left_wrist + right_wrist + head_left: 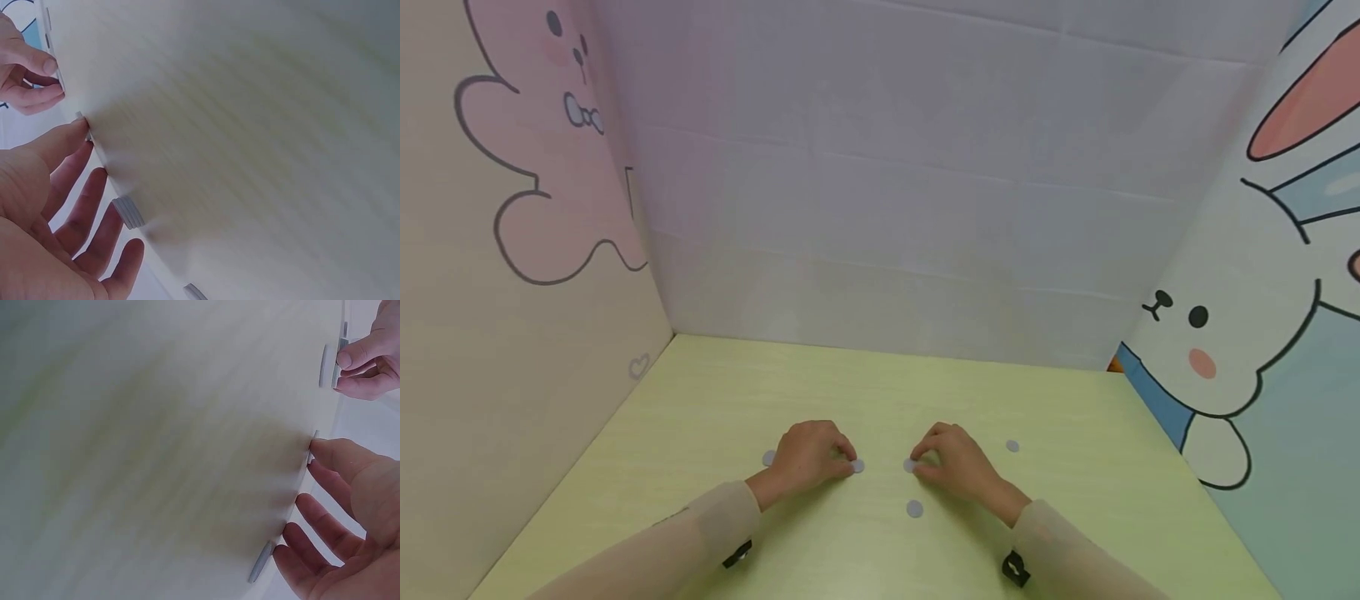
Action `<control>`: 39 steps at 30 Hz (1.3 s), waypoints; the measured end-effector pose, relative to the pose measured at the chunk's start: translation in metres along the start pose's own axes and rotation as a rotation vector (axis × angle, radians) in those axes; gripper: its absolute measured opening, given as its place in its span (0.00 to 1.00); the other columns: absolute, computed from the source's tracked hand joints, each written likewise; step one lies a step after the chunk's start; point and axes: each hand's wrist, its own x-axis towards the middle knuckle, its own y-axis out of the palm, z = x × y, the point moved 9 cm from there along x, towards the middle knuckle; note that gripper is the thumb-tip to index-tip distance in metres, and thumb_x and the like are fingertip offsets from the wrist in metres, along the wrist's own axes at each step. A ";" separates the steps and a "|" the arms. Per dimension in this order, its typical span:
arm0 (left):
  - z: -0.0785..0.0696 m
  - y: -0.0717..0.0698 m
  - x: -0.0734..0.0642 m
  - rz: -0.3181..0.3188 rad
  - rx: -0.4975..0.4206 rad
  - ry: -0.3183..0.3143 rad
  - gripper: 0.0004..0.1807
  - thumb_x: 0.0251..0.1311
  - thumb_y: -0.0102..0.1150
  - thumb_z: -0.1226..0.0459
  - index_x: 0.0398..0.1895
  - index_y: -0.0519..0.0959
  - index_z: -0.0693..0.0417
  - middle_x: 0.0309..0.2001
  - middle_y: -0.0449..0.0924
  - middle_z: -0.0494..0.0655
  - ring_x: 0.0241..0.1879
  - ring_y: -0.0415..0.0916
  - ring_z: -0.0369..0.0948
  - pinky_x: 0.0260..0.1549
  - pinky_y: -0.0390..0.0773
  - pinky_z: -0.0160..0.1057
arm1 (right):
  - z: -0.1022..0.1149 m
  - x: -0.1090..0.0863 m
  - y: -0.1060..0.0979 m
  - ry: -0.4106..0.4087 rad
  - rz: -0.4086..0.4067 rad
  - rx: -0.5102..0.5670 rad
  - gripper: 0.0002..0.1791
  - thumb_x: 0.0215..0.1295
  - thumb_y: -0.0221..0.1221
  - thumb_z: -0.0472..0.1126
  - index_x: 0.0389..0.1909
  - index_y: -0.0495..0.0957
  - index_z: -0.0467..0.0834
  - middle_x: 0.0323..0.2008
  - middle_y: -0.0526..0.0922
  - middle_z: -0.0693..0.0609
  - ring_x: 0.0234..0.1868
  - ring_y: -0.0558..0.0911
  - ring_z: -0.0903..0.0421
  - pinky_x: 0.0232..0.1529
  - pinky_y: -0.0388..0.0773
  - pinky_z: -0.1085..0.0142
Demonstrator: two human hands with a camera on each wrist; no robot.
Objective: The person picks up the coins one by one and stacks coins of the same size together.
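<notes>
My left hand (811,454) is at the middle of the tabletop, its thumb and index finger pinching a small grey disc (858,466) at the edge. Opposite it, my right hand (953,462) pinches another grey disc (909,465), with a short gap between the two. Both discs are at the table surface. In the left wrist view, a short stack of grey discs (128,212) lies by the left hand's outer fingers. A grey disc (260,561) lies beside the right hand's outer fingers in the right wrist view. What these discs are, I cannot tell.
On the pale yellow table (865,558), a grey disc (914,508) lies nearer me, between the hands. Another grey disc (1012,446) is right of the right hand, and one (769,457) shows left of the left wrist. Cloth walls (910,208) enclose the table's back and sides.
</notes>
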 end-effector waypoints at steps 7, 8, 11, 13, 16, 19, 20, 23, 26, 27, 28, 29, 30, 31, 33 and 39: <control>0.003 0.005 -0.003 -0.003 0.009 -0.007 0.04 0.54 0.83 0.58 0.31 0.94 0.40 0.33 0.87 0.32 0.36 0.81 0.35 0.33 0.76 0.36 | 0.000 -0.002 0.005 0.006 0.013 -0.009 0.04 0.62 0.75 0.37 0.37 0.92 0.47 0.40 0.85 0.52 0.43 0.81 0.52 0.47 0.81 0.54; 0.003 0.005 -0.003 -0.004 0.009 -0.006 0.05 0.54 0.83 0.58 0.31 0.93 0.40 0.33 0.87 0.32 0.36 0.81 0.35 0.34 0.76 0.37 | 0.000 -0.002 0.005 0.004 0.015 -0.012 0.04 0.62 0.75 0.37 0.37 0.92 0.47 0.40 0.85 0.52 0.43 0.81 0.52 0.47 0.81 0.54; 0.003 0.005 -0.004 -0.005 0.008 -0.010 0.04 0.54 0.83 0.58 0.31 0.93 0.40 0.33 0.87 0.32 0.36 0.81 0.36 0.34 0.76 0.37 | 0.000 -0.002 0.006 -0.003 0.021 -0.026 0.04 0.62 0.76 0.37 0.37 0.92 0.47 0.40 0.85 0.53 0.42 0.81 0.52 0.46 0.81 0.55; 0.002 0.005 -0.005 -0.006 0.010 -0.011 0.04 0.54 0.83 0.59 0.31 0.93 0.40 0.33 0.87 0.32 0.36 0.81 0.36 0.35 0.76 0.37 | -0.001 -0.001 0.007 -0.010 0.025 -0.035 0.04 0.62 0.76 0.37 0.37 0.92 0.47 0.40 0.85 0.53 0.42 0.81 0.53 0.46 0.81 0.55; 0.002 0.006 -0.006 -0.005 0.015 -0.010 0.04 0.54 0.83 0.59 0.31 0.93 0.41 0.33 0.88 0.32 0.36 0.82 0.36 0.35 0.77 0.37 | -0.001 -0.001 0.008 -0.016 0.029 -0.040 0.04 0.62 0.76 0.38 0.37 0.93 0.48 0.39 0.85 0.54 0.42 0.81 0.53 0.47 0.81 0.55; 0.001 0.006 -0.006 0.000 0.012 -0.007 0.05 0.54 0.83 0.59 0.31 0.93 0.41 0.34 0.88 0.34 0.37 0.82 0.37 0.36 0.77 0.39 | -0.002 -0.002 0.008 -0.015 0.032 -0.037 0.04 0.62 0.76 0.38 0.37 0.93 0.48 0.39 0.85 0.54 0.42 0.81 0.53 0.47 0.81 0.55; 0.001 0.006 -0.006 0.004 0.012 -0.007 0.05 0.54 0.82 0.59 0.32 0.93 0.41 0.34 0.88 0.34 0.37 0.82 0.38 0.36 0.77 0.39 | -0.003 -0.002 0.008 -0.012 0.032 -0.036 0.04 0.62 0.76 0.38 0.37 0.93 0.48 0.39 0.85 0.54 0.42 0.81 0.53 0.47 0.81 0.55; 0.001 0.007 -0.006 0.020 0.007 -0.019 0.06 0.54 0.83 0.59 0.34 0.93 0.42 0.36 0.89 0.33 0.39 0.83 0.38 0.37 0.79 0.40 | -0.003 -0.003 0.008 -0.009 0.033 -0.033 0.04 0.62 0.75 0.38 0.37 0.93 0.48 0.39 0.85 0.54 0.42 0.81 0.53 0.47 0.80 0.55; 0.001 0.007 -0.005 0.033 0.006 -0.047 0.08 0.54 0.82 0.57 0.37 0.93 0.42 0.37 0.89 0.33 0.40 0.83 0.38 0.37 0.79 0.40 | -0.002 -0.003 0.008 -0.011 0.032 -0.033 0.04 0.62 0.75 0.37 0.37 0.93 0.47 0.39 0.85 0.53 0.42 0.81 0.52 0.46 0.81 0.55; 0.000 0.007 -0.004 0.035 0.002 -0.055 0.09 0.54 0.82 0.57 0.38 0.93 0.42 0.38 0.89 0.34 0.40 0.83 0.39 0.37 0.79 0.40 | -0.002 -0.003 0.009 -0.013 0.033 -0.034 0.04 0.62 0.75 0.37 0.37 0.93 0.47 0.39 0.85 0.53 0.42 0.81 0.52 0.46 0.81 0.55; -0.001 0.008 -0.003 0.038 -0.002 -0.065 0.09 0.54 0.82 0.56 0.38 0.93 0.42 0.38 0.89 0.34 0.40 0.83 0.39 0.37 0.79 0.40 | -0.002 -0.004 0.009 -0.014 0.033 -0.034 0.04 0.62 0.75 0.37 0.36 0.93 0.47 0.39 0.85 0.53 0.42 0.81 0.52 0.46 0.81 0.55; -0.004 0.008 -0.002 0.039 -0.007 -0.068 0.10 0.54 0.82 0.57 0.39 0.93 0.43 0.38 0.88 0.35 0.40 0.83 0.39 0.37 0.79 0.40 | -0.002 -0.004 0.009 -0.015 0.033 -0.034 0.04 0.62 0.75 0.37 0.36 0.93 0.47 0.39 0.85 0.53 0.42 0.81 0.52 0.46 0.81 0.55; -0.007 0.009 0.000 0.040 -0.012 -0.065 0.10 0.54 0.82 0.57 0.40 0.93 0.44 0.39 0.89 0.36 0.40 0.83 0.40 0.37 0.80 0.41 | -0.002 -0.004 0.009 -0.015 0.032 -0.033 0.04 0.62 0.75 0.37 0.36 0.93 0.47 0.39 0.85 0.53 0.42 0.81 0.52 0.46 0.81 0.55; -0.010 0.010 0.001 0.041 -0.016 -0.061 0.11 0.54 0.82 0.57 0.40 0.93 0.44 0.39 0.89 0.38 0.40 0.83 0.41 0.37 0.80 0.41 | -0.003 -0.004 0.010 -0.015 0.032 -0.034 0.04 0.61 0.75 0.37 0.36 0.93 0.47 0.39 0.85 0.53 0.42 0.81 0.53 0.46 0.80 0.55; -0.018 0.013 0.005 0.045 -0.014 -0.043 0.12 0.53 0.83 0.58 0.41 0.93 0.46 0.40 0.89 0.39 0.41 0.84 0.43 0.38 0.81 0.42 | -0.003 -0.005 0.010 -0.015 0.034 -0.034 0.04 0.62 0.75 0.38 0.36 0.93 0.48 0.39 0.85 0.54 0.42 0.81 0.53 0.46 0.80 0.56; -0.031 0.031 0.015 0.052 0.015 -0.024 0.12 0.53 0.83 0.57 0.41 0.93 0.45 0.40 0.90 0.38 0.44 0.84 0.44 0.40 0.81 0.42 | -0.005 -0.007 0.012 -0.004 0.035 -0.023 0.04 0.62 0.75 0.38 0.37 0.93 0.48 0.38 0.84 0.55 0.42 0.81 0.53 0.47 0.79 0.56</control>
